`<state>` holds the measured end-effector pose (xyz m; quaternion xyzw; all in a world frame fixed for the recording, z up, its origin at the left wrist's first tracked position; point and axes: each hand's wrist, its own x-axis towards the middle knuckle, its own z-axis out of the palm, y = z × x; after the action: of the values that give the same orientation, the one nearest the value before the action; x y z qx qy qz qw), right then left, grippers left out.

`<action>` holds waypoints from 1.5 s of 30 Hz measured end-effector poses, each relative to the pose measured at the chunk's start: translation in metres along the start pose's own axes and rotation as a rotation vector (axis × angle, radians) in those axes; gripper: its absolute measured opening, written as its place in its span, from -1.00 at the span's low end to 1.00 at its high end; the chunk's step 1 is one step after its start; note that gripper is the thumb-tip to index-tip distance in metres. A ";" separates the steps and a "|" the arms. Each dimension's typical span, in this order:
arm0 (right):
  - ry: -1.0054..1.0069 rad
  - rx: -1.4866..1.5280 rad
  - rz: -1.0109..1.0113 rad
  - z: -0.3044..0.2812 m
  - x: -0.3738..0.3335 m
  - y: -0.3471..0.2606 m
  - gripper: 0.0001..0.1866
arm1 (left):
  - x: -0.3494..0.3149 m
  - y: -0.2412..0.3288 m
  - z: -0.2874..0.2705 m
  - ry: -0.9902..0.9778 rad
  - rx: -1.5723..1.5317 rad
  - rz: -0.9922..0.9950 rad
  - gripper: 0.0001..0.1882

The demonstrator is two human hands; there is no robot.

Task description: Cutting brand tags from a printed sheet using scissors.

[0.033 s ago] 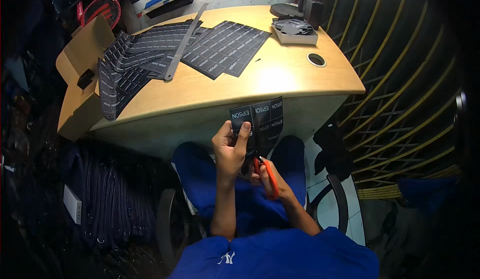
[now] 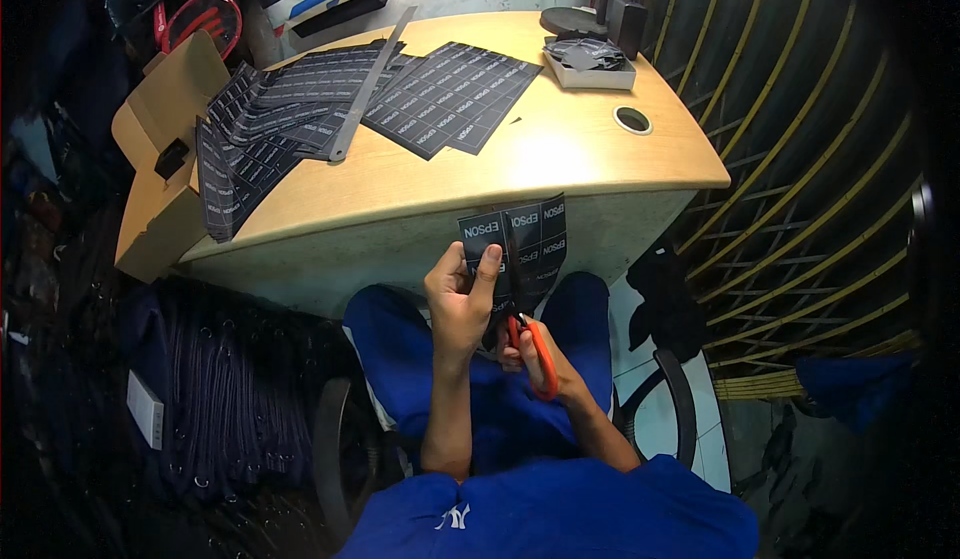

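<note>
Dark sheet: Held in the air just off the table's (image 2: 440, 185) near edge, above the seated person's lap, a printed sheet (image 2: 538, 264) stands with its grid of pale lettering facing the camera.
Left hand: The left hand (image 2: 459, 301) pinches the sheet's left part, thumb flat on the front, fingers folded behind.
Right hand: Fingers curled around red handles, the right hand (image 2: 562, 361) grips a pair of scissors (image 2: 547, 379) below the sheet.
Blades: Dark and pointed upward along the sheet; how wide they stand apart cannot be told.
Step in hand: Apparently a lengthwise cut between 2 columns of the grid; whether it reaches the top edge is unclear.
Next move: It would seem to call for a steady left pinch and a straight squeeze of the handles along the dividing line.
Table, left end: A fanned pile of matching sheets (image 2: 300, 84) lies beside an open cardboard box (image 2: 160, 221), a metal ruler (image 2: 352, 124) across the pile.
Table, middle: More loose sheets (image 2: 455, 99) overlap, with 1 small dark scrap (image 2: 516, 120) near them.
Table, right end: A filled tray (image 2: 597, 80) sits toward the far corner, a tape roll (image 2: 648, 127) nearer the right edge.
</note>
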<state>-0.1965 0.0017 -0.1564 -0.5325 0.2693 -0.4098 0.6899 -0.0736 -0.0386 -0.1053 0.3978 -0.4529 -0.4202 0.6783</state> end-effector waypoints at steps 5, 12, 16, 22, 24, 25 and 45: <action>0.000 -0.009 0.021 -0.003 -0.001 0.000 -0.37 | 0.001 0.003 0.006 0.010 0.003 0.037 -0.80; 0.028 0.006 0.006 0.001 0.000 -0.002 -0.36 | 0.002 -0.002 0.005 0.006 0.031 0.032 -0.78; 0.042 0.044 0.039 0.002 0.000 -0.001 -0.36 | 0.002 -0.002 0.006 0.005 0.014 0.042 -0.77; 0.042 0.122 0.077 -0.001 0.000 0.002 -0.44 | 0.001 0.000 0.007 0.014 0.022 0.027 -0.77; 0.047 0.110 0.076 0.000 -0.001 0.001 -0.44 | 0.001 -0.001 0.007 0.016 0.013 0.027 -0.77; 0.051 0.097 0.076 0.000 -0.001 0.000 -0.45 | 0.001 -0.002 0.007 0.018 0.002 0.027 -0.77; 0.032 0.004 0.080 0.001 -0.002 -0.001 -0.40 | 0.004 0.006 0.000 0.020 -0.022 -0.027 -0.80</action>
<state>-0.1965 0.0037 -0.1551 -0.5134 0.3004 -0.3910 0.7023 -0.0711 -0.0403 -0.0985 0.4008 -0.4360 -0.4301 0.6814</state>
